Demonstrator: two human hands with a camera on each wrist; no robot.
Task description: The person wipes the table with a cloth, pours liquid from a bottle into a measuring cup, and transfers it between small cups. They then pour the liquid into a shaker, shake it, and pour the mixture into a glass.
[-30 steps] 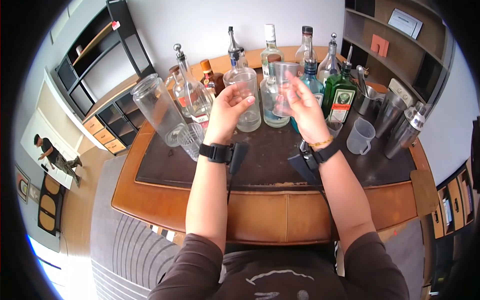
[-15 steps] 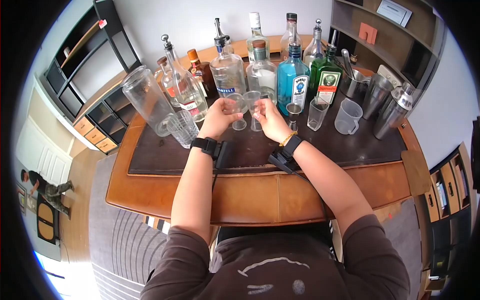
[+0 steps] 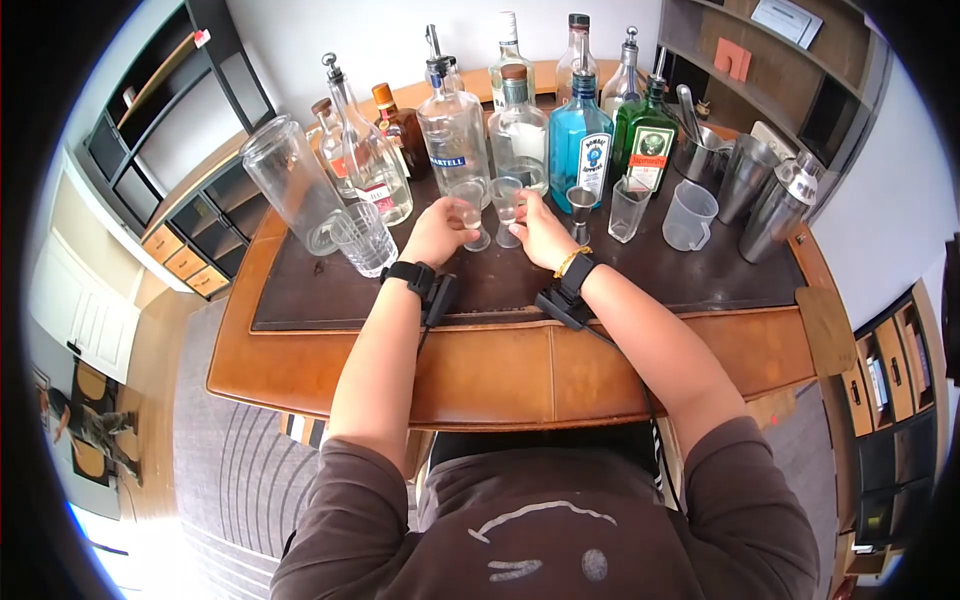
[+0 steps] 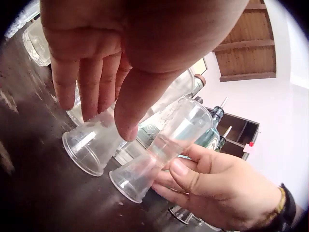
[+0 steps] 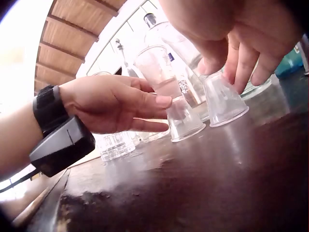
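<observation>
Cups (image 4: pixel 166 144), one in left hand (image 3: pixel 438 234), one in right hand (image 3: pixel 544 234)

head: looks forward-down from above, farthest off, desk (image 3: pixel 480 375) mid-frame | left wrist: close, tilted, faces right hand (image 4: pixel 219 186) lower right | right wrist: close, low, faces left hand (image 5: pixel 113 104) at left | wrists share: two clear cups (image 4: pixel 131 178)

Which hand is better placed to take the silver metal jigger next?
Probably the right hand, nearer the jigger than the left hand, though it must first release its clear plastic hourglass-shaped cup.
</observation>
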